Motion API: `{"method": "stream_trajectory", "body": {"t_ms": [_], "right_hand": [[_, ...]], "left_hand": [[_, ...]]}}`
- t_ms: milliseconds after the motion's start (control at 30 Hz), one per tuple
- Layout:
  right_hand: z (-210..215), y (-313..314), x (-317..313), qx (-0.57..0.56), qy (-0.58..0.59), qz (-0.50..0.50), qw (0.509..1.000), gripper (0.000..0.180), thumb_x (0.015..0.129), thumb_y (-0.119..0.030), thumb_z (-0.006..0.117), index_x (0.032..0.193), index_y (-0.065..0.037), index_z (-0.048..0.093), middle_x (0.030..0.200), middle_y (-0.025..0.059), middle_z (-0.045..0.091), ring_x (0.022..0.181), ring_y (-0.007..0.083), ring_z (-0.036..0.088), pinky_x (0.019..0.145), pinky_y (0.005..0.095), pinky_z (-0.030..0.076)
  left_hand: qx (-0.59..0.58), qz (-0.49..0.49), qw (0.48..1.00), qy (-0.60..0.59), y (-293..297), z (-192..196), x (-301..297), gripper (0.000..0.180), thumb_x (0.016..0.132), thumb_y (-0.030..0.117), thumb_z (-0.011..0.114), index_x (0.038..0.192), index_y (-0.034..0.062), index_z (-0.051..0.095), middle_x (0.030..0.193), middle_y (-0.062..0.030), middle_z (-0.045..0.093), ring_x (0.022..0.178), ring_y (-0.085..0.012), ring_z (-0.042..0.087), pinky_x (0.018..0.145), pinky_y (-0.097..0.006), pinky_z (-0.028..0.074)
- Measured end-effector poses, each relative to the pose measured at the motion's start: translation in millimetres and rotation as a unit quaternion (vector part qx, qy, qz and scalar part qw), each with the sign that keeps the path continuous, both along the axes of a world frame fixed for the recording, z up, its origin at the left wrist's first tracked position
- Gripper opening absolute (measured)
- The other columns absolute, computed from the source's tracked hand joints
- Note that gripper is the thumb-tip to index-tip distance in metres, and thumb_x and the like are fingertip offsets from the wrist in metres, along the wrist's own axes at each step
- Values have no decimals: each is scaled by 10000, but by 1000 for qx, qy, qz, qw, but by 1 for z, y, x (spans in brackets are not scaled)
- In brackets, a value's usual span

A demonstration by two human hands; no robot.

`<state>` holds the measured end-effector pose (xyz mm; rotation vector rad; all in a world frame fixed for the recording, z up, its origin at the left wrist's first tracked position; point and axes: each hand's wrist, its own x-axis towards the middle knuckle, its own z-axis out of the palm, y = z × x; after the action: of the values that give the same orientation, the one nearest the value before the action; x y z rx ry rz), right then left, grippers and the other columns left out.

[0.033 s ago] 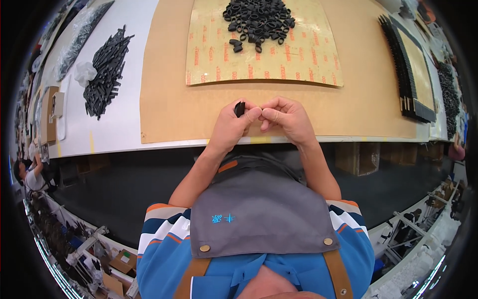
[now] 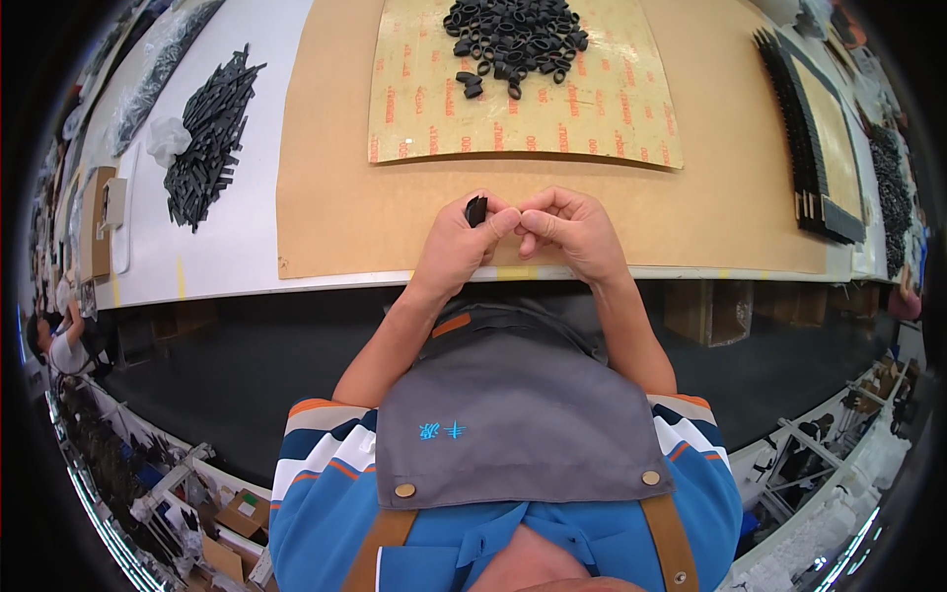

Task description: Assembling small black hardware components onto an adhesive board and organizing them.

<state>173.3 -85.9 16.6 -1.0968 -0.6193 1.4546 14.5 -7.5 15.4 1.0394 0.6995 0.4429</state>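
Note:
Near the table's front edge, my left hand is closed around a small bundle of black strips, whose ends stick up between thumb and fingers. The thumb and fingertips of my right hand are pinched together, meeting the left fingertips. Whatever lies in that pinch is too small and hidden to make out. Beyond both hands, a heap of black oval rings rests on a yellowish sheet with red print. Two or three of those rings lie a little apart at the heap's near left.
Brown paper covers the middle of the white table. To the left are a pile of black strips and crumpled clear plastic. At right stands a board edged with black pieces. Another person is at far left.

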Motion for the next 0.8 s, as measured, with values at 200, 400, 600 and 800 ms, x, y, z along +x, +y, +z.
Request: {"method": "stream_trajectory", "body": {"t_ms": [200, 400, 600, 800], "right_hand": [[0, 2, 2, -30, -10, -2, 999, 92, 866, -71, 599, 885, 18, 585, 763, 68, 622, 584, 96, 597, 534, 237, 511], [-3, -2, 4, -52, -12, 29, 998, 77, 852, -65, 603, 873, 6, 582, 742, 54, 609, 569, 101, 595, 528, 231, 502], [-2, -2, -1, -64, -20, 24, 997, 80, 849, -68, 602, 868, 6, 580, 742, 53, 608, 565, 107, 596, 538, 227, 499], [-3, -6, 9, -41, -17, 43, 998, 135, 853, -40, 590, 963, 33, 559, 769, 71, 620, 682, 121, 624, 635, 239, 523]], "left_hand": [[-75, -54, 995, 24, 16, 2, -6, 168, 872, 195, 621, 790, 55, 579, 535, 69, 420, 447, -14, 316, 406, -192, 222], [-6, -100, 990, 99, 19, 9, -9, 151, 844, 186, 617, 766, 57, 605, 536, 71, 416, 445, -20, 321, 405, -209, 231], [24, -92, 987, 129, 16, 8, -7, 162, 816, 182, 615, 727, 46, 606, 555, 75, 421, 491, -22, 338, 433, -223, 261], [44, -60, 987, 144, 14, 6, -1, 110, 826, 144, 598, 774, 47, 596, 525, 66, 417, 438, -15, 326, 399, -205, 226]]}}
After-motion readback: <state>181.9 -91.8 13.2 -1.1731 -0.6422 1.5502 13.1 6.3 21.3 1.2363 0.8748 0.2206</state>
